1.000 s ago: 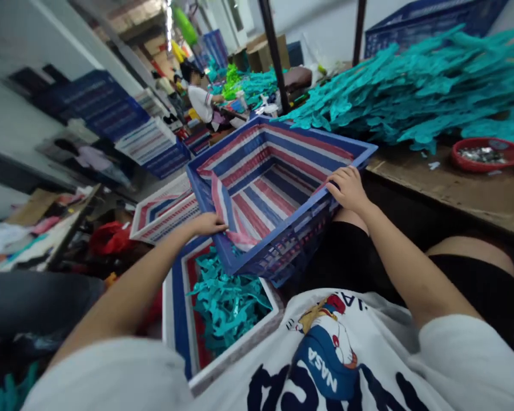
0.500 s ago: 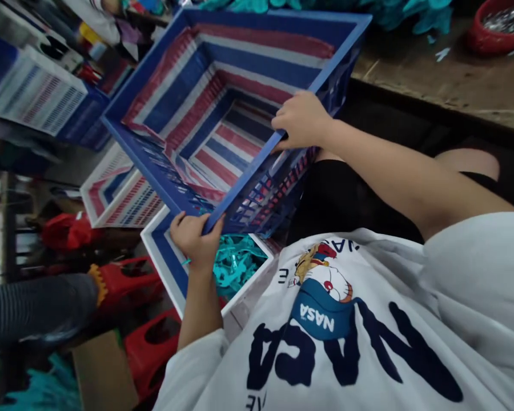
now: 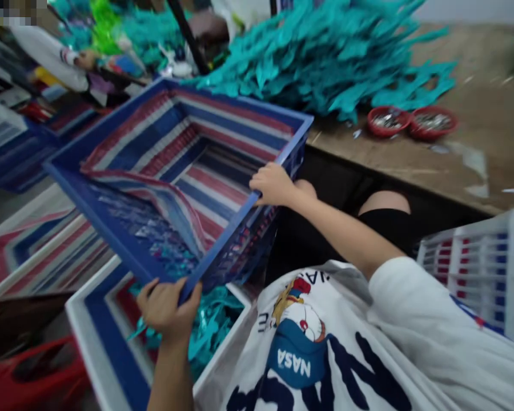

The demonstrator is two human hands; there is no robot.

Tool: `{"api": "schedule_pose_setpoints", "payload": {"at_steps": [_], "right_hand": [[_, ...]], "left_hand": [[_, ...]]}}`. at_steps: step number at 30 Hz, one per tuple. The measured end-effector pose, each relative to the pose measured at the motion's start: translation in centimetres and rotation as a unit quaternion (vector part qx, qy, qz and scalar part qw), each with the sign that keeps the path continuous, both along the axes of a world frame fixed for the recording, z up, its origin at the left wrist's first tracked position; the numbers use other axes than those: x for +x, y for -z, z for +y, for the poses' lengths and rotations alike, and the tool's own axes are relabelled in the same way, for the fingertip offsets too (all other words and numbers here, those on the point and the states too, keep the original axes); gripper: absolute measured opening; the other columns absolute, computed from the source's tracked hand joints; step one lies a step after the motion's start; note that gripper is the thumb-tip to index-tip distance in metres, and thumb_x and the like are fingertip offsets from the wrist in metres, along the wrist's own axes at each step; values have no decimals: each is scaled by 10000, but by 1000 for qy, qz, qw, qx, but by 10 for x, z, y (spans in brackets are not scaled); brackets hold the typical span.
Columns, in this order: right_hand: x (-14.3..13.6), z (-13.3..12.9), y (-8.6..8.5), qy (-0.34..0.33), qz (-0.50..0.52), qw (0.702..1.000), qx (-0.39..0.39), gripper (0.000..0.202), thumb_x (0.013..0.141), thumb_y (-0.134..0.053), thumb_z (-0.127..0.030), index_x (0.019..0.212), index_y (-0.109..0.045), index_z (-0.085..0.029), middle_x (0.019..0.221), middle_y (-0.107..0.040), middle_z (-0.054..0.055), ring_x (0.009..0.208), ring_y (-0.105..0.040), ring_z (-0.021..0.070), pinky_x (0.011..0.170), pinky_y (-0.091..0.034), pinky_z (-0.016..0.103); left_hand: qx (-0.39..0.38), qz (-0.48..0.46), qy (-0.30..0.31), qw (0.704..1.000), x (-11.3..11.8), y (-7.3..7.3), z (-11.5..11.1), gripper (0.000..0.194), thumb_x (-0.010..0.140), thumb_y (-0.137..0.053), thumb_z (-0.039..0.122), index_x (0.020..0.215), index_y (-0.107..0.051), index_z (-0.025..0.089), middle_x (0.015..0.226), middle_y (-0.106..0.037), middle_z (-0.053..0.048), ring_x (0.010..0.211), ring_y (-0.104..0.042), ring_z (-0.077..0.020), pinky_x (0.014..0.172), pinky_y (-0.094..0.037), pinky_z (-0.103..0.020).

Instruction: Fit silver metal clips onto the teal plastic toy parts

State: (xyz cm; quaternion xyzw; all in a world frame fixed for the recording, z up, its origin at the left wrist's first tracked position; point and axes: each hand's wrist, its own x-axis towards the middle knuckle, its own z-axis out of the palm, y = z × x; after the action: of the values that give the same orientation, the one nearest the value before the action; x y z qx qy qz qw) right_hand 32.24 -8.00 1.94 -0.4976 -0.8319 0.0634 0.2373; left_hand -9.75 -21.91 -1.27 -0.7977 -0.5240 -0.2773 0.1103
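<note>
I hold up a blue plastic crate (image 3: 111, 220) lined with a red, white and blue striped sheet. My left hand (image 3: 167, 305) grips its near corner from below. My right hand (image 3: 274, 184) grips the right rim. The crate hangs tilted above a white crate (image 3: 96, 337) that holds several teal pieces (image 3: 214, 325). The striped lining droops loose inside the blue crate.
A large pile of teal pieces (image 3: 325, 63) covers the wooden table (image 3: 475, 142), beside two red bowls (image 3: 411, 121) of small metal parts. Another white crate (image 3: 475, 268) stands at the right, striped crates (image 3: 29, 251) at the left. A red stool (image 3: 34, 377) sits lower left.
The view has swung right and up. The blue crate has shifted left and lower in view, and my left hand has slid under its near corner.
</note>
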Motion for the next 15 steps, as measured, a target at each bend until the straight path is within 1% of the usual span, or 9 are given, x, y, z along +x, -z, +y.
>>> {"api": "schedule_pose_setpoints", "payload": {"at_steps": [2, 3, 4, 6, 8, 9, 11, 13, 15], "right_hand": [[1, -5, 13, -8, -21, 999, 24, 364, 978, -916, -528, 962, -778, -192, 1017, -765, 119, 1114, -689, 352, 1111, -466, 521], [1, -5, 17, -11, -27, 999, 37, 365, 1023, -861, -544, 1034, -795, -186, 1083, -778, 142, 1145, -679, 360, 1126, -447, 524], [0, -3, 20, -13, -28, 998, 49, 370, 1056, -817, -547, 1119, -807, -182, 1165, -786, 158, 1202, -668, 369, 1157, -431, 528], [0, -3, 23, -28, -2, 997, 72, 436, 1081, -781, -550, 1323, -796, -188, 1395, -758, 185, 1393, -612, 394, 1253, -392, 538], [6, -12, 30, -46, 49, 995, 70, 508, 1092, -758, -537, 1487, -750, -217, 1641, -644, 185, 1592, -495, 399, 1356, -334, 554], [12, -21, 34, -30, 79, 995, 45, 486, 1102, -737, -503, 1514, -742, -245, 1713, -592, 162, 1651, -448, 386, 1395, -308, 558], [30, -47, 46, 78, 138, 986, -46, 372, 1118, -669, -392, 1463, -773, -299, 1743, -568, 118, 1681, -435, 365, 1424, -313, 566], [54, -81, 58, 228, 180, 947, -134, 319, 1120, -610, -302, 1374, -802, -294, 1663, -616, 149, 1618, -502, 403, 1378, -394, 617], [77, -115, 64, 323, 197, 907, -185, 283, 1149, -618, -313, 1363, -790, -246, 1562, -652, 195, 1495, -596, 415, 1285, -502, 641]], "left_hand": [[7, -14, 7, 1000, -3, 15, 0, 105, 878, -796, 377, 856, -780, 276, 714, -751, -51, 764, -766, -324, 1094, -598, -562], [6, -17, 4, 1000, -4, 15, 2, 116, 882, -788, 387, 853, -774, 275, 728, -764, -59, 780, -779, -335, 1103, -600, -568], [-1, -13, -4, 1000, -4, 11, 4, 144, 899, -770, 409, 854, -769, 272, 750, -779, -70, 798, -789, -346, 1118, -600, -574], [-34, 23, -17, 999, -2, -5, 6, 228, 967, -702, 470, 895, -777, 268, 834, -817, -91, 852, -809, -360, 1162, -591, -581], [-77, 83, -21, 993, 2, -22, 4, 340, 1032, -608, 534, 973, -805, 263, 922, -844, -114, 896, -823, -376, 1186, -582, -591], [-99, 110, -23, 989, 6, -29, 2, 397, 1049, -565, 560, 1018, -818, 256, 958, -852, -129, 920, -829, -393, 1189, -577, -612], [-150, 140, -37, 978, 15, -37, 1, 492, 1063, -498, 599, 1124, -827, 238, 1056, -866, -162, 1004, -842, -436, 1151, -588, -650], [-207, 121, -38, 970, 31, -40, 9, 551, 1067, -464, 632, 1258, -801, 239, 1219, -861, -178, 1139, -839, -447, 1092, -628, -633], [-248, 91, -3, 964, 59, -44, 28, 604, 1051, -475, 662, 1405, -745, 253, 1392, -820, -185, 1263, -817, -424, 1070, -663, -580]]}}
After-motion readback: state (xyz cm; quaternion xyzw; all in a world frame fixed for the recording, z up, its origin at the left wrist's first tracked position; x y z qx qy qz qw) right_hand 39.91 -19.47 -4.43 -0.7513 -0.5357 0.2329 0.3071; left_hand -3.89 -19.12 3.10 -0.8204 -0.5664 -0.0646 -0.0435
